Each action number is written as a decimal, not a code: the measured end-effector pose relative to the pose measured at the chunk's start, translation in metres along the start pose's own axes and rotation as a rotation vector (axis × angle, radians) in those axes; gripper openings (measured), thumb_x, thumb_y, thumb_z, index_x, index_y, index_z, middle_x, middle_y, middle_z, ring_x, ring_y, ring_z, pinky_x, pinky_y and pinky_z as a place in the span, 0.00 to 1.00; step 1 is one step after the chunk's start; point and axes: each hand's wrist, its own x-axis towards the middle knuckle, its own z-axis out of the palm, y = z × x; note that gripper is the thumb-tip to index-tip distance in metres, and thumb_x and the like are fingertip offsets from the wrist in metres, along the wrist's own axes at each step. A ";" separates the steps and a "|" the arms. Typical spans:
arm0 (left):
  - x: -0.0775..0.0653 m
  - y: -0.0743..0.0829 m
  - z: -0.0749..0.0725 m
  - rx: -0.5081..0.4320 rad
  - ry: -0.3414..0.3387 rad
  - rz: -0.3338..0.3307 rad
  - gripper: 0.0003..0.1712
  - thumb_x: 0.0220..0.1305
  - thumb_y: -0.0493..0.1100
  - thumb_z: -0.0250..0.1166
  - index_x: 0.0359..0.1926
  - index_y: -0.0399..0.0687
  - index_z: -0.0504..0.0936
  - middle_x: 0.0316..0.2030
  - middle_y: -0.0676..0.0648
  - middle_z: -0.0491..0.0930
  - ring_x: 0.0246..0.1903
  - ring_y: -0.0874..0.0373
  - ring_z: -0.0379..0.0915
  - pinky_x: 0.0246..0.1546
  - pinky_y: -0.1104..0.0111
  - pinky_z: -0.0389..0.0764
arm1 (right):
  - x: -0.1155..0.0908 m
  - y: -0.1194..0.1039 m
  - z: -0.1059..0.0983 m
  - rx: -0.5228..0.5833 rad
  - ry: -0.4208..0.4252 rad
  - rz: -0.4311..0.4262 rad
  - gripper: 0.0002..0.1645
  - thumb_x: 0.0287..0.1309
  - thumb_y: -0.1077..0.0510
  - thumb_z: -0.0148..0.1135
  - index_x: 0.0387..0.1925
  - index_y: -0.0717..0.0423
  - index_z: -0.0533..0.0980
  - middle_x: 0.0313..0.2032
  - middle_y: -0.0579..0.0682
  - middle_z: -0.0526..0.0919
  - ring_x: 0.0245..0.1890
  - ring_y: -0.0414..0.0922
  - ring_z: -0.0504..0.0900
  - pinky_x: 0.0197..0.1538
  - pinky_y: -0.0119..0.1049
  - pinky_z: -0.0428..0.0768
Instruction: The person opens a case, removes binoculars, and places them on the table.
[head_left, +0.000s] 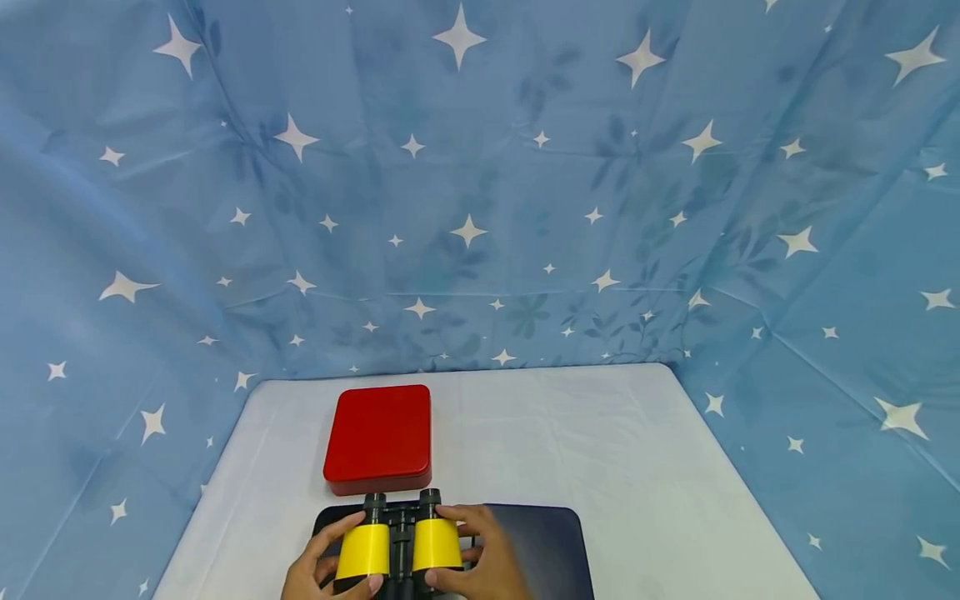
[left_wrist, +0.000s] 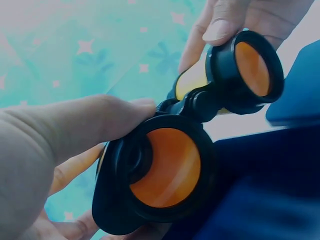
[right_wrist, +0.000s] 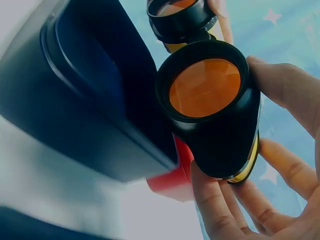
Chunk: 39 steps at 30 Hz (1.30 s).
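Observation:
Both hands hold a pair of yellow and black binoculars (head_left: pixel 437 543), one on each barrel, at the bottom of the head view. My left hand (head_left: pixel 318 562) grips the left barrel, its thumb near the front end. Thumb and fingers of my right hand (head_left: pixel 491 554) curl round the other barrel. The wrist views show orange-tinted front lenses, the left lens (left_wrist: pixel 172 170) and the right lens (right_wrist: pixel 207 90), facing toward my body. Beneath the binoculars is a navy box (head_left: pixel 543 542); in the right wrist view its raised wall (right_wrist: pixel 95 125) and dark inside show.
A closed red tin (head_left: pixel 382 429) lies on the white-covered table (head_left: pixel 600 450), just beyond the navy box and left of centre. Blue curtains (head_left: pixel 465 183) with white stars enclose the table at the back and both sides.

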 end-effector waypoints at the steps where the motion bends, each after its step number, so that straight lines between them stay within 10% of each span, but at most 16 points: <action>1: 0.001 0.001 0.003 -0.010 -0.005 0.006 0.48 0.42 0.48 0.82 0.67 0.56 0.71 0.64 0.39 0.65 0.36 0.51 0.81 0.39 0.57 0.87 | 0.000 0.000 -0.003 -0.003 0.013 0.006 0.35 0.48 0.44 0.78 0.59 0.32 0.77 0.57 0.53 0.73 0.47 0.50 0.77 0.44 0.34 0.83; 15: 0.014 -0.001 0.053 -0.059 -0.102 0.171 0.41 0.51 0.45 0.77 0.67 0.49 0.71 0.62 0.34 0.64 0.36 0.51 0.80 0.36 0.61 0.87 | -0.008 0.009 -0.052 -0.012 0.068 -0.014 0.40 0.44 0.48 0.80 0.62 0.40 0.76 0.59 0.54 0.75 0.52 0.54 0.80 0.45 0.33 0.85; 39: 0.019 0.004 0.113 -0.123 -0.258 0.223 0.38 0.54 0.46 0.76 0.66 0.50 0.73 0.61 0.33 0.65 0.40 0.50 0.79 0.40 0.60 0.87 | -0.035 0.026 -0.107 -0.104 0.199 0.042 0.39 0.47 0.50 0.79 0.63 0.44 0.76 0.61 0.56 0.73 0.52 0.55 0.80 0.47 0.38 0.85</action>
